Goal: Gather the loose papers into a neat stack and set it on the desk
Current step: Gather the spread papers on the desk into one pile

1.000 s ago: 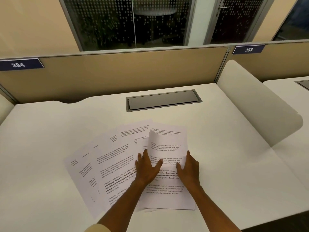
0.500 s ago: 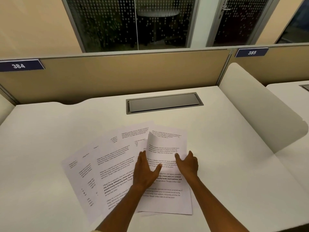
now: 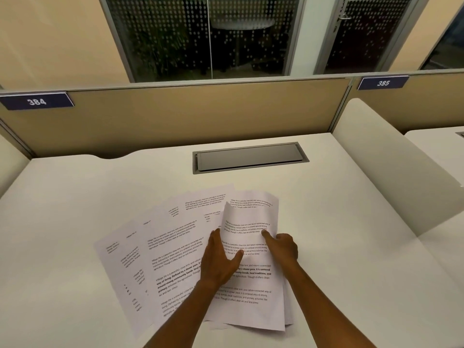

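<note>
Several printed white papers [image 3: 175,249] lie fanned out on the white desk [image 3: 75,197], spreading from the left toward the middle. The rightmost sheets [image 3: 251,297] overlap in a rough pile, and the top sheet's upper left part curls up off the pile. My left hand [image 3: 221,259] lies flat on the papers, fingers along the curled sheet's left edge and thumb on its face. My right hand [image 3: 282,247] grips the right edge of that top sheet, with the thumb pressing on the printed side.
A grey cable hatch [image 3: 251,158] is set into the desk behind the papers. A tan partition [image 3: 188,116] with label 384 [image 3: 37,101] closes the back. A white curved divider [image 3: 391,177] stands at the right, with another desk beyond it.
My right hand has slid up the right edge of the top sheet and closed on it. The sheet's upper part has curled up more. My left hand has hardly moved.
</note>
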A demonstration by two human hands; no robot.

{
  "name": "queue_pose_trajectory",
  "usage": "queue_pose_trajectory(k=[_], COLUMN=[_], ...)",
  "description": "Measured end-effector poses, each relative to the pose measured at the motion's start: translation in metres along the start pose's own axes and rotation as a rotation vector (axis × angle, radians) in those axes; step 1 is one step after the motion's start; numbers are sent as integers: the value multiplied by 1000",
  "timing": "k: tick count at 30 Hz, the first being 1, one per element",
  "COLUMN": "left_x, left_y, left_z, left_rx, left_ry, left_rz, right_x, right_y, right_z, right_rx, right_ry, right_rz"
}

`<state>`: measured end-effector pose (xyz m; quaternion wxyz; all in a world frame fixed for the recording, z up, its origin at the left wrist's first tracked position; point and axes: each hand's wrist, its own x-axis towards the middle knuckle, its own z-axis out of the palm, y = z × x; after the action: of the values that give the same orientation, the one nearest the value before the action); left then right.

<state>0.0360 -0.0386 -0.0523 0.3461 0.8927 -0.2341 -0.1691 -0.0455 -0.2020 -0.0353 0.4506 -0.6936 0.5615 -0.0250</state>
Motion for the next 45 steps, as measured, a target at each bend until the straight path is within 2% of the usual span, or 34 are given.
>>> queue_pose_trajectory(k=[6, 13, 17, 22, 24, 27, 30, 34, 37, 41, 45], left_x=[1, 2, 4, 7, 6, 2, -5, -14, -21, -26, -23], left_y=[-3, -6, -12, -16, -21, -35, -52, -69, -82, -90, -86], left_z=[-1, -10, -15, -23, -29, -36, -47, -66, -74, -75, -76], left_rx=[-38, -110, -116, -170, -219, -113, 114, 227, 225, 215, 176], left_ry=[-7, -78, -123, -169, -142, 56, 232, 261, 259, 253, 250], left_rz=[-1, -3, -13, -20, -40, -108, -316, -652, -792, -839, -756], right_x=[-3, -1, 6, 9, 6, 6, 5, 5, 2, -3, -7], right_y=[-9, -4, -4, -5, -5, -5, -7, -11, -17, -22, -26], right_z=[-7, -2, -12, -21, -24, -24, -19, -10, -3, 4, 10], right_rx=[293, 367, 453, 275, 192, 107, 39, -27, -70, -111, -127], right_ry=[-83, -94, -174, -97, -78, -71, -62, -42, -38, -43, -87], right_rz=[65, 50, 79, 3, -33, -95, -138, -174, -206, -239, -262])
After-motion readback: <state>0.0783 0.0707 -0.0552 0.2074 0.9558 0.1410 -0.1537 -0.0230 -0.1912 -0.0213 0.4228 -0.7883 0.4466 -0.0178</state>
